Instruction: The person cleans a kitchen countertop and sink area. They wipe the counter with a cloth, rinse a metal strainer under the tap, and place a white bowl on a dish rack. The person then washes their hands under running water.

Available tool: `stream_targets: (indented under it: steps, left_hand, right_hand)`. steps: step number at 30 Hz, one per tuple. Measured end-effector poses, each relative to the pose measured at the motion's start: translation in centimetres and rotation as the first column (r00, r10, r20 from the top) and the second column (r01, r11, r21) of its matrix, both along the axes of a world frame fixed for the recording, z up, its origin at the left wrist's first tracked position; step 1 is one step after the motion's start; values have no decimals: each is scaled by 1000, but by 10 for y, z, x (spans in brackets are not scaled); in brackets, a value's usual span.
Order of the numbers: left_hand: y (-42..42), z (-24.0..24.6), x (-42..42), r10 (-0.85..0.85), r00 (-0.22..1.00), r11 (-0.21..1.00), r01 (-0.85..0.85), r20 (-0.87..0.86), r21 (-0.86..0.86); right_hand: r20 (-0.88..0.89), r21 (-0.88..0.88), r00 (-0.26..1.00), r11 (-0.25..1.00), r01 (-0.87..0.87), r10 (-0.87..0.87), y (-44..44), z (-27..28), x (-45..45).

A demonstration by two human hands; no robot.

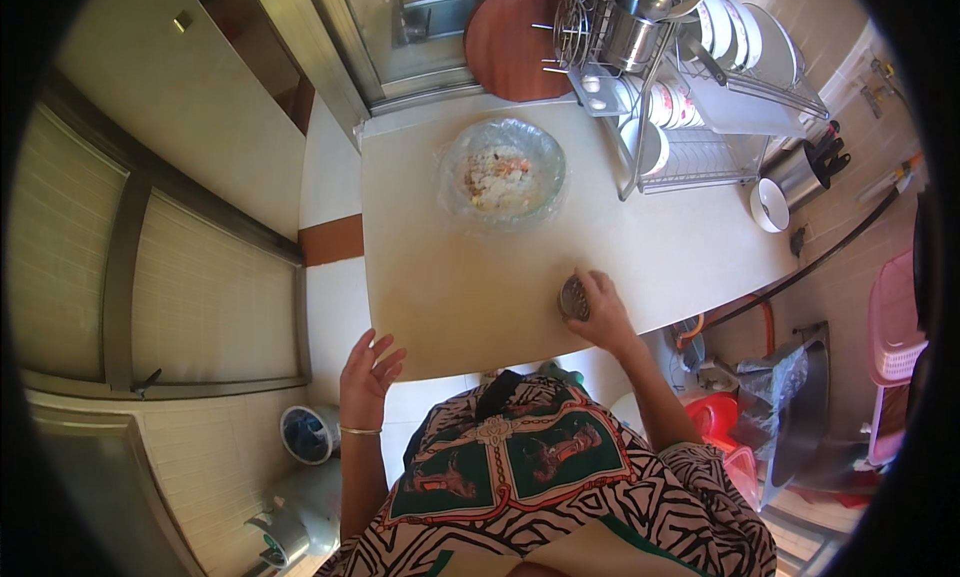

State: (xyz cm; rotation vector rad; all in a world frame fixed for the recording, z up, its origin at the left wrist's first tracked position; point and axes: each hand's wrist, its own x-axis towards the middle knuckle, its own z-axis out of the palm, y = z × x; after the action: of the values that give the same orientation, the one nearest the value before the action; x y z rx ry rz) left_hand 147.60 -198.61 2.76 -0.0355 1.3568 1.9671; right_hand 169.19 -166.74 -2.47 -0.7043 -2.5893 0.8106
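Observation:
My right hand point(600, 314) grips a small round container point(574, 299) with dark, grainy contents, at the near right part of the pale tabletop point(450, 292). The container looks upright, though its base is hard to make out. At the table's front left corner, my left hand point(369, 370) is raised with its fingers apart and nothing in them. Farther back stands a bowl point(556, 168) with clear plastic film around it. Inside lies a mix of pale, floury and reddish-brown food point(499, 178), apart from both hands.
A metal dish rack point(690, 181) with plates and bowls stands at the back right, beside a round wooden board point(506, 44). A white bowl point(769, 205) and a knife holder point(796, 173) are at the right. Left below the table is a gas cylinder point(311, 506).

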Motion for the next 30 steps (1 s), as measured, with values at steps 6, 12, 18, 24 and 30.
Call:
stream_targets:
  steps: [6,12,18,24,30]
  left_hand:
    - [-25,-4,20,85,996,996,-86,-38,-36]
    - [-32,-4,69,95,993,992,-89,63,-91]
    - [-40,1,93,143,989,981,-139,23,-139]
    - [-46,3,110,177,982,978,-167,70,-123]
    - [-2,-2,114,-86,987,987,103,135,-125]
  right_hand:
    - [-56,-52,958,957,-285,282,-16,14,-12]
    - [-37,-6,822,822,-569,569,-80,-16,-30]
    - [-12,-59,854,852,-521,521,-80,-29,-19]
    - [76,-100,851,853,-512,520,-65,-4,-1]
    - [-207,-39,770,781,-623,603,-119,43,-43]
